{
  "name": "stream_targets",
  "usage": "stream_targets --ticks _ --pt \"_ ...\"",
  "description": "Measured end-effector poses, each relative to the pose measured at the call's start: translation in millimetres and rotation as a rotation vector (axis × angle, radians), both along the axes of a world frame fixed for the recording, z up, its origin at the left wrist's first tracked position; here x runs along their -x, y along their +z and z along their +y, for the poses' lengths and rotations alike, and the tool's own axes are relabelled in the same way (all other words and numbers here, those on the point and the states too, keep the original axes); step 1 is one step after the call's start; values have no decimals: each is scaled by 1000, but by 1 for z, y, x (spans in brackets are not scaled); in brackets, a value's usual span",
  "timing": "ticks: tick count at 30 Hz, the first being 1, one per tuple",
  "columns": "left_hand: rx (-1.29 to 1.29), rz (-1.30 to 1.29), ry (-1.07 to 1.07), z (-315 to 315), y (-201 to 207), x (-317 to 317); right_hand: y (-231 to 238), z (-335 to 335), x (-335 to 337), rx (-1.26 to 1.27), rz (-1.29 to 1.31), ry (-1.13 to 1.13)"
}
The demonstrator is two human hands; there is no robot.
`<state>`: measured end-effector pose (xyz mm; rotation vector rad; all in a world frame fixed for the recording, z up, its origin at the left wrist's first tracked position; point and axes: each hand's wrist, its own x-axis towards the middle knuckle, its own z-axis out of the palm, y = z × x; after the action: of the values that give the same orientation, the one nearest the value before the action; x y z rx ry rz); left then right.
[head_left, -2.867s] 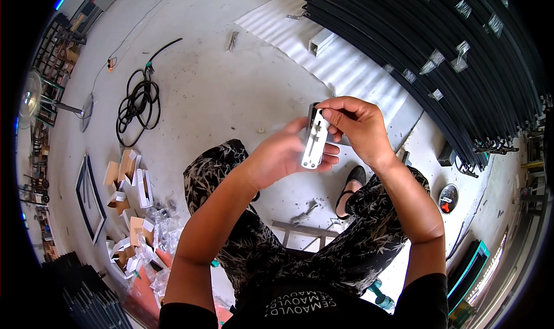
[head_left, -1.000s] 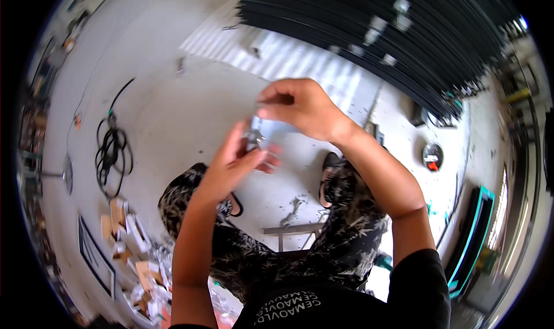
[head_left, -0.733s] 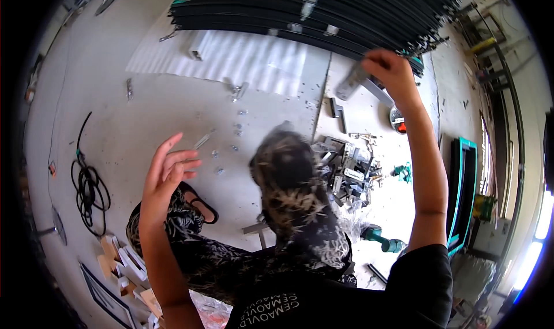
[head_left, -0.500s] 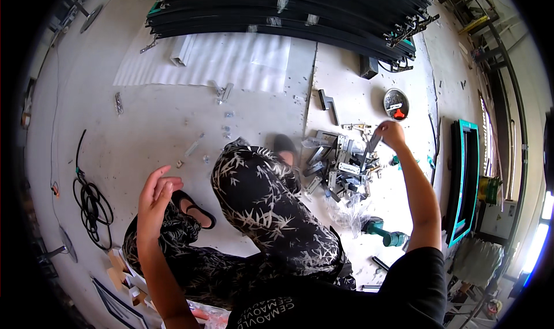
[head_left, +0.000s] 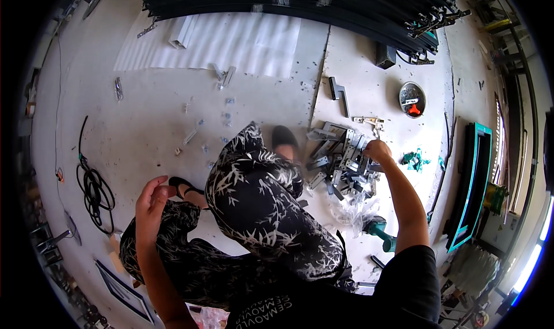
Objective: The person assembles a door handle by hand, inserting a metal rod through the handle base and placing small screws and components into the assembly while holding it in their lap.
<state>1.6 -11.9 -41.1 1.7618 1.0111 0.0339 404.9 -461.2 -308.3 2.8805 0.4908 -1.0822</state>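
Observation:
A heap of metal hardware (head_left: 346, 156), grey and black pieces resembling window handles and hinges, lies on the floor to the right of my knee. My right hand (head_left: 379, 150) reaches down onto its right side, fingertips pinched together among the pieces; what they grip is hidden. Held up at the left above my thigh, my left hand (head_left: 151, 208) is open and empty, its fingers loosely bent. A black handle (head_left: 339, 95) rests apart from the heap, and pale metal fittings (head_left: 369, 121) lie at its far edge.
Beyond the heap stands a round metal bowl (head_left: 412, 100) with an orange piece inside. Clear plastic bags (head_left: 349, 210) and a green power tool (head_left: 379, 232) lie nearer me. Long black profiles (head_left: 288, 6) are stacked at the back; a black cable coil (head_left: 95, 193) sits left.
My right hand has lowered into the heap; the dark flat piece that hung from its fingers no longer shows clearly there. My left hand stays raised, slightly lower. The view has shifted.

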Motion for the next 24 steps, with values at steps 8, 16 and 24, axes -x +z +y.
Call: stream_targets --ticks 8,16,24 --pt "15 84 -77 12 -18 -21 -14 67 -33 -179 -137 35" --pt "-48 216 -128 11 -12 -48 -40 132 40 70 -21 432" --pt "-107 278 -211 -1 1 -57 -38 136 60 -44 -97 468"
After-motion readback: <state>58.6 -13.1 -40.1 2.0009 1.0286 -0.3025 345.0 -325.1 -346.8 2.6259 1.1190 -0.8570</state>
